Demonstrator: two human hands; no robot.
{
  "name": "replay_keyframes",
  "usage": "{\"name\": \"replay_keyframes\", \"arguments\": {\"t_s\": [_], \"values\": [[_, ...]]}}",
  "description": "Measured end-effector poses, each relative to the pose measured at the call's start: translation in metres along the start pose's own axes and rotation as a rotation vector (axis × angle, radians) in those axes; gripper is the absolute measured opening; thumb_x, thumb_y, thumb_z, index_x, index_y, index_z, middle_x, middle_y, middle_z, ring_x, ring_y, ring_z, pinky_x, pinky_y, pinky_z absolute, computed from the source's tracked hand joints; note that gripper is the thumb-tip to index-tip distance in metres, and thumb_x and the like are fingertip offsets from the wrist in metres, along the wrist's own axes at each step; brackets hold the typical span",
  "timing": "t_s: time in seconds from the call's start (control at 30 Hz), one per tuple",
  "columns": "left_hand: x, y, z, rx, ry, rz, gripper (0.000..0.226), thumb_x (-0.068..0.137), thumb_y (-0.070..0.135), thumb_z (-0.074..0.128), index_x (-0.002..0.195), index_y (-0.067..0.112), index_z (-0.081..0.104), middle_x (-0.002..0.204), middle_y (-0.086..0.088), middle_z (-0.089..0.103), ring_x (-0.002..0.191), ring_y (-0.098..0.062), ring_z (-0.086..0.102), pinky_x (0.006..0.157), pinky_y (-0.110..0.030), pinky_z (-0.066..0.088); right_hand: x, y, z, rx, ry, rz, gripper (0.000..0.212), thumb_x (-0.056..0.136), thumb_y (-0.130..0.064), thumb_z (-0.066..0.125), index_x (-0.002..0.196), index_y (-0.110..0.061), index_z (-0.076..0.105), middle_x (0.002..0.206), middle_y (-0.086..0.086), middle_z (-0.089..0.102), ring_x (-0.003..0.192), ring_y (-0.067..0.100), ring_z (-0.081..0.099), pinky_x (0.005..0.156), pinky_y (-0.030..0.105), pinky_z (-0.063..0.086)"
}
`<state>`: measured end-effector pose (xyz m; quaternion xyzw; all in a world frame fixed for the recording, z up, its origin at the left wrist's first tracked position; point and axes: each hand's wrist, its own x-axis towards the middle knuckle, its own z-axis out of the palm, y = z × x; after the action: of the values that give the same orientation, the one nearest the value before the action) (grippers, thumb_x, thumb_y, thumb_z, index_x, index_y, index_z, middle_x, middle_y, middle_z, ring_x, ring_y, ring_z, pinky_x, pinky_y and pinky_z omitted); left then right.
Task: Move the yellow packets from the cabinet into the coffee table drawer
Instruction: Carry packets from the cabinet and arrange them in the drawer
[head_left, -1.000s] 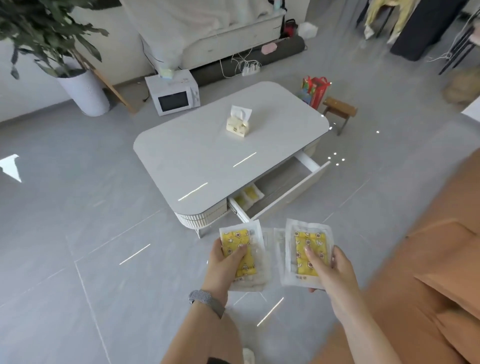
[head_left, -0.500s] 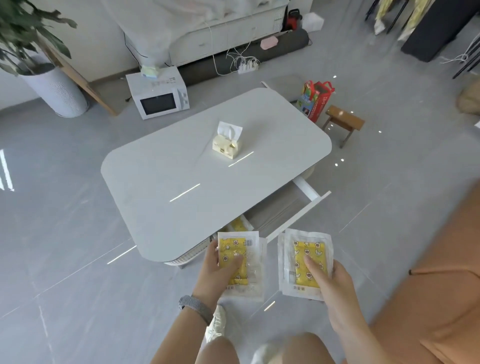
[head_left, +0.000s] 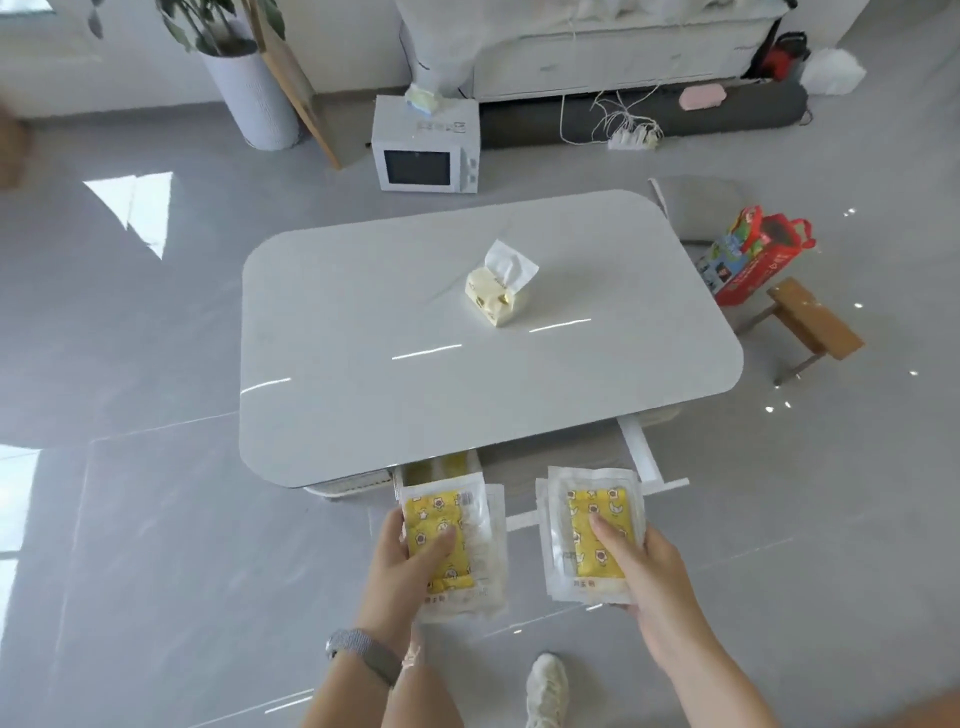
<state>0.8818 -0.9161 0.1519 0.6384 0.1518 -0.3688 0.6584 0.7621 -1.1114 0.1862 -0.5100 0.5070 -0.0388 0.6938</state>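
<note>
My left hand (head_left: 410, 566) grips a small stack of yellow packets in clear wrapping (head_left: 457, 525), thumb on top. My right hand (head_left: 649, 577) grips another stack of yellow packets (head_left: 587, 514) the same way. Both stacks hover over the front of the open coffee table drawer (head_left: 647, 457), which juts out from under the white coffee table (head_left: 415, 322). A yellow packet (head_left: 449, 462) lies in the drawer's left end, partly hidden by the tabletop and my left stack. The cabinet is not in view.
A tissue pack (head_left: 496, 296) stands on the tabletop. Beyond the table sit a white microwave (head_left: 426, 148), a potted plant (head_left: 254, 88) and a power strip with cables (head_left: 634, 137). A red bag (head_left: 753, 254) and a wooden stool (head_left: 810, 322) are at the right. My shoe (head_left: 545, 686) is on the floor below.
I have stepped closer and round to the table's long side. Both hands with their packets now hang right over the open drawer's front edge.
</note>
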Motion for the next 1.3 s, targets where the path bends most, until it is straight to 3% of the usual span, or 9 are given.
{"name": "replay_keyframes", "arguments": {"t_s": [0.23,0.4,0.47,0.53,0.63,0.7,0.87,1.1,1.3], "values": [[0.069,-0.063,0.002,0.01,0.067,-0.033,0.027,0.088,0.005,0.066,0.113,0.011,0.058,0.095,-0.012,0.075,0.085,-0.033,0.073,0.066,-0.043,0.06,0.104,0.061,0.002,-0.041,-0.081,-0.031,0.042,0.073,-0.035,0.083,0.107,-0.017,0.068,0.096,0.003,0.076,0.09,0.024,0.073,0.071,0.034,0.056],[0.164,-0.131,-0.008,0.057,0.083,-0.015,0.022,0.089,0.007,0.067,0.11,0.009,0.063,0.094,-0.009,0.076,0.084,-0.027,0.074,0.065,-0.038,0.059,0.208,0.141,0.023,-0.237,-0.105,-0.133,0.024,0.082,-0.035,0.076,0.095,-0.017,0.067,0.085,0.001,0.075,0.077,0.015,0.071,0.068,0.024,0.055],[0.21,-0.159,-0.018,0.091,0.096,0.007,0.023,0.088,0.008,0.067,0.111,0.01,0.062,0.097,-0.009,0.075,0.085,-0.026,0.073,0.066,-0.038,0.059,0.254,0.169,0.031,-0.418,-0.12,-0.255,0.029,0.082,-0.036,0.075,0.079,-0.012,0.059,0.068,0.0,0.064,0.062,0.014,0.06,0.054,0.012,0.043],[0.254,-0.183,-0.027,0.112,0.116,0.033,0.026,0.088,0.009,0.068,0.113,0.009,0.061,0.101,-0.01,0.074,0.087,-0.026,0.073,0.067,-0.037,0.059,0.298,0.194,0.041,-0.567,-0.111,-0.37,0.039,0.083,-0.039,0.074,0.073,-0.009,0.051,0.062,-0.001,0.052,0.055,0.015,0.047,0.048,0.018,0.037],[0.305,-0.204,-0.038,0.143,0.133,0.119,0.028,0.086,0.01,0.069,0.113,0.01,0.061,0.101,-0.01,0.074,0.088,-0.025,0.073,0.067,-0.035,0.06,0.354,0.224,0.058,-0.59,-0.183,-0.486,0.026,0.083,-0.041,0.072,0.088,-0.019,0.06,0.076,-0.001,0.068,0.067,0.017,0.065,0.059,0.03,0.052],[0.331,-0.212,-0.04,0.17,0.128,0.195,0.026,0.086,0.01,0.07,0.11,0.011,0.062,0.098,-0.007,0.075,0.086,-0.023,0.073,0.066,-0.033,0.06,0.381,0.242,0.065,-0.543,-0.189,-0.561,0.022,0.084,-0.039,0.072,0.092,-0.022,0.061,0.079,-0.003,0.07,0.069,0.01,0.066,0.059,0.025,0.053],[0.376,-0.236,-0.04,0.162,0.116,0.287,0.027,0.087,0.013,0.068,0.113,0.011,0.062,0.103,-0.008,0.074,0.091,-0.024,0.073,0.078,-0.042,0.059,0.422,0.273,0.073,-0.45,-0.1,-0.594,0.026,0.083,-0.041,0.072,0.089,-0.017,0.063,0.081,-0.001,0.071,0.075,0.015,0.067,0.065,0.029,0.053],[0.382,-0.252,-0.035,0.123,0.092,0.206,0.024,0.087,0.014,0.066,0.11,0.012,0.06,0.097,-0.009,0.075,0.086,-0.025,0.074,0.067,-0.038,0.061,0.426,0.272,0.077,-0.504,-0.178,-0.664,0.032,0.084,-0.04,0.071,0.085,-0.01,0.059,0.076,0.009,0.066,0.069,0.031,0.061,0.057,0.042,0.05],[0.39,-0.254,-0.02,0.108,0.112,0.148,0.022,0.091,0.013,0.063,0.112,0.012,0.057,0.103,-0.011,0.072,0.088,-0.026,0.073,0.071,-0.04,0.06,0.428,0.272,0.075,-0.541,-0.152,-0.705,0.034,0.084,-0.04,0.071,0.081,-0.009,0.057,0.073,0.01,0.065,0.065,0.029,0.058,0.055,0.037,0.046]]}}
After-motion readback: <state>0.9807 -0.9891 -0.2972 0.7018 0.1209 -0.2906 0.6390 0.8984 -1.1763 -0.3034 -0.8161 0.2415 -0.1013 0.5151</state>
